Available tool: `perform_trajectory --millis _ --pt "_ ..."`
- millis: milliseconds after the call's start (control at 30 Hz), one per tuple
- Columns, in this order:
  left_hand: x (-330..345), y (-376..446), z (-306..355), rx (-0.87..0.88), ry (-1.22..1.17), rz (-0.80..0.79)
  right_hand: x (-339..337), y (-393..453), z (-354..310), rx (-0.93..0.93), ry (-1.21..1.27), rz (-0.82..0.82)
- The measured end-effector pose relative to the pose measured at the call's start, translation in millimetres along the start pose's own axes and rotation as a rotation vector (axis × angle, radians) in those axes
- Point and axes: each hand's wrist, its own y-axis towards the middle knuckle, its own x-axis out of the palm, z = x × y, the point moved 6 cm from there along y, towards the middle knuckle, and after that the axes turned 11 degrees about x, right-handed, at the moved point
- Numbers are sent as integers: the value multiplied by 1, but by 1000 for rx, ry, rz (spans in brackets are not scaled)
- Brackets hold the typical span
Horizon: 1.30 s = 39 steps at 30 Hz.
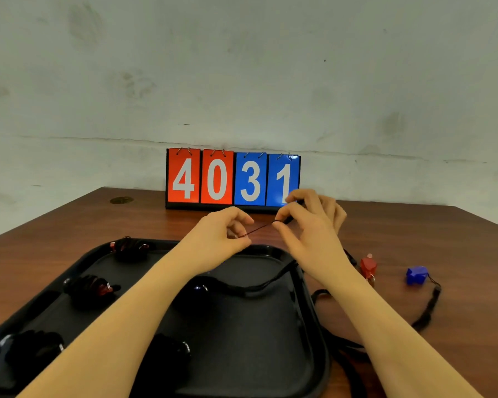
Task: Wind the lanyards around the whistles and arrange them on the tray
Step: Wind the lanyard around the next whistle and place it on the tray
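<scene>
Two hands are up over the far rim of the black tray [314,326], and between them runs a thin dark cord [256,229], pulled in a straight line. The left hand [222,235] has its fingers curled in, pinching the cord's near end; something small and shiny sits at that pinch, too tiny to name. The right hand [308,222] pinches the other end between thumb and forefinger, on a small black piece that its fingers mostly hide.

From under the right wrist a black lanyard [259,285] snakes down into the tray and ends at a dark whistle [197,288], half lost against the black surface and partly behind the left forearm. Whether the taut cord joins that lanyard, I cannot tell.

Four wound bundles lie in the tray: one at the far left corner [130,248], one mid-left with red showing [92,285], one near left [32,349], blurred and close to the picture's edge, and one low centre [170,351], partly covered by the left arm.

Out on the desk [457,239], right of the tray, stand a red whistle [368,267] and a blue whistle [416,274], whose loose lanyard [429,308] trails toward the right forearm. At the back, a flip scoreboard [233,179] reads 4031.
</scene>
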Motion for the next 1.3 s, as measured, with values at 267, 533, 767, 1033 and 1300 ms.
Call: perform_trajectory --millis 267,533,767,1033,1300 --pt "-9 4 3 20 32 59 -9 2 -2 57 90 116" --pt "-20 12 20 41 -31 99 -4 8 -4 449 648 -67" --pt "-29 18 25 68 63 98 -5 25 -6 568 646 -8" --pt "-27 23 11 91 116 -19 5 29 5 649 641 39" --pt "-21 19 1 46 26 -96 15 23 14 555 576 -22"
